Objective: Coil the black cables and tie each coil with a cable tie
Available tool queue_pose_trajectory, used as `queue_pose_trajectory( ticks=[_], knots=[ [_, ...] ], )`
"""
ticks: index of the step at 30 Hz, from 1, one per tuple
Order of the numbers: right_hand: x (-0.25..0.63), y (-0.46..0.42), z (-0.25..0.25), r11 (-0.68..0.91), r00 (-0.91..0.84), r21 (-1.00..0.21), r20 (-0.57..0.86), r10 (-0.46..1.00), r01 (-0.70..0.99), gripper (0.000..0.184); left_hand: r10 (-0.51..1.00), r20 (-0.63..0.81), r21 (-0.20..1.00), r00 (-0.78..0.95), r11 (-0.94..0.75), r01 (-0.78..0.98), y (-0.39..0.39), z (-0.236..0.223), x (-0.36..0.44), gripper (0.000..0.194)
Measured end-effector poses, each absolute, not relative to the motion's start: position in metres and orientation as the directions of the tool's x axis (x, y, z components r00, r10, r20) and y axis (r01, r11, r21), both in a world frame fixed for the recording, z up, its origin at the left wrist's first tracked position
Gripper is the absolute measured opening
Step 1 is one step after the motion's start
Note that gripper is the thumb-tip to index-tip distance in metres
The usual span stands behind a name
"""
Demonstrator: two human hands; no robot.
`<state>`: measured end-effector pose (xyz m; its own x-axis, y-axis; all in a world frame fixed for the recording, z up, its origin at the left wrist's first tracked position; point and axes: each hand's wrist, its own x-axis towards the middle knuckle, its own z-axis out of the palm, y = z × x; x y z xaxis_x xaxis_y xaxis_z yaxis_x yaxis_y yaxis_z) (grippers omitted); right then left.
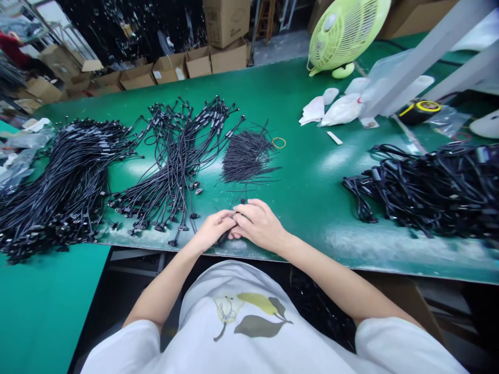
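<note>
Near the front edge of the green table, my left hand [217, 227] and my right hand [257, 224] meet with fingers closed around a black cable [222, 239]. Most of that cable is hidden by the fingers; a dark end pokes out beyond them. Just past my hands lies a pile of thin black ties [247, 157], with a few strands loose near my fingertips. To the left, a spread of straight black cables [177, 161] with plugs at both ends reaches close to my left hand.
A thicker heap of black cables [74, 176] covers the far left. Bundled black cables [432, 189] lie at the right. Behind are a yellow rubber band [279, 142], a green fan [346, 34], a tape measure [419, 111] and a grey post [424, 57]. Cardboard boxes [169, 68] line the back edge.
</note>
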<state>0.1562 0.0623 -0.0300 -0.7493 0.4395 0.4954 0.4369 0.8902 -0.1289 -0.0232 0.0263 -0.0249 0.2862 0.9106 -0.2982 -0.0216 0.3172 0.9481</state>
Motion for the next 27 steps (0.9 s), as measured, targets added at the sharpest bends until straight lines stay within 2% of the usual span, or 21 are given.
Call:
queue_pose_trajectory(
  ticks=[2, 4, 9, 13, 15, 17, 19, 21, 22, 24, 26, 27],
  knots=[
    [0.16, 0.068, -0.032, 0.918, -0.797, -0.066, 0.475, 0.373, 0.39, 0.037, 0.893, -0.31, 0.95, 0.325, 0.301, 0.081, 0.025, -0.022, -0.024, 0.026],
    [0.163, 0.07, -0.037, 0.926, -0.846, -0.072, 0.385, 0.369, 0.371, 0.04, 0.877, -0.33, 0.943, 0.349, 0.286, 0.172, 0.023, -0.022, -0.021, 0.022],
    [0.169, 0.058, -0.044, 0.848, -0.84, -0.183, 0.145, 0.523, 0.497, 0.039, 0.871, -0.367, 0.917, 0.328, 0.279, 0.285, 0.021, -0.037, -0.011, 0.019],
    [0.169, 0.041, -0.042, 0.746, -0.766, -0.213, -0.021, 0.642, 0.631, 0.055, 0.881, -0.365, 0.884, 0.302, 0.226, 0.409, 0.02, -0.052, -0.003, 0.013],
    [0.169, 0.033, -0.043, 0.712, -0.733, -0.207, -0.043, 0.679, 0.671, 0.044, 0.861, -0.361, 0.899, 0.358, 0.22, 0.377, 0.021, -0.055, 0.001, 0.013],
    [0.173, 0.029, -0.047, 0.709, -0.727, -0.208, -0.016, 0.686, 0.674, 0.032, 0.842, -0.341, 0.93, 0.418, 0.238, 0.281, 0.023, -0.054, 0.003, 0.027],
    [0.188, 0.03, -0.05, 0.726, -0.745, -0.23, 0.008, 0.668, 0.648, 0.028, 0.869, -0.28, 0.955, 0.407, 0.209, 0.211, 0.027, -0.047, -0.002, 0.045],
    [0.219, 0.04, -0.047, 0.697, -0.708, -0.241, 0.051, 0.704, 0.676, 0.03, 0.929, -0.186, 0.96, 0.319, 0.102, 0.262, 0.029, -0.039, -0.014, 0.049],
    [0.24, 0.047, -0.044, 0.644, -0.639, -0.23, 0.103, 0.762, 0.73, 0.03, 0.956, -0.133, 0.939, 0.263, 0.036, 0.343, 0.029, -0.036, -0.023, 0.046],
    [0.288, 0.066, -0.033, 0.38, -0.313, -0.188, 0.308, 0.898, 0.906, 0.035, 0.988, -0.031, 0.828, 0.151, -0.059, 0.557, 0.027, -0.034, -0.045, 0.037],
    [0.335, 0.086, -0.024, 0.092, 0.036, -0.213, 0.531, 0.846, 0.973, 0.046, 0.997, 0.045, 0.676, 0.065, -0.078, 0.733, 0.019, -0.037, -0.066, 0.034],
    [0.354, 0.094, -0.021, 0.084, 0.085, -0.258, 0.579, 0.811, 0.963, 0.048, 0.997, 0.073, 0.608, 0.026, -0.065, 0.792, 0.013, -0.039, -0.075, 0.034]
  ],
)
